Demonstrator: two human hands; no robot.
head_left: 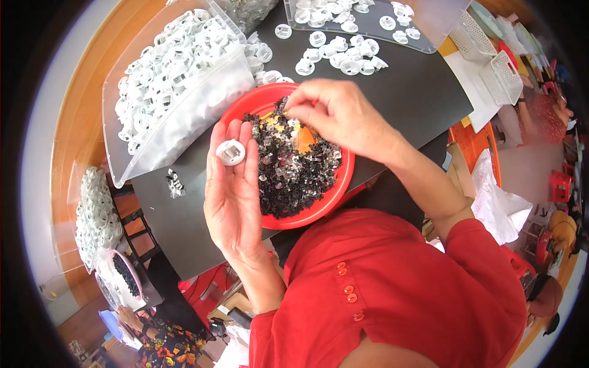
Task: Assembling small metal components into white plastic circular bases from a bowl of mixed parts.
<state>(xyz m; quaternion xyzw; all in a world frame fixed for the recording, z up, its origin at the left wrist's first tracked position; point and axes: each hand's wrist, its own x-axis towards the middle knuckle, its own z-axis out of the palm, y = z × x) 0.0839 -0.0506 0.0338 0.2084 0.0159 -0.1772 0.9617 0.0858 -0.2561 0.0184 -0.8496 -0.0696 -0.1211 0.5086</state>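
Observation:
My left hand (232, 190) lies palm up over the left rim of a red bowl (334, 187), with a small white plastic ring part (230, 151) resting on its fingers. My right hand (334, 113) reaches into the top of the bowl, fingertips pinched among a heap of small black plastic pieces (288, 172). Whether a black piece is between those fingertips is hidden. The bowl stands on a black table (405, 92).
A clear tub (175, 119) full of white ring parts stands at the left. More white parts (340, 55) lie loose on the table and in a clear tray (368, 18) at the top. A few black pieces (175, 183) lie left of the bowl. White baskets (500, 73) sit at the right.

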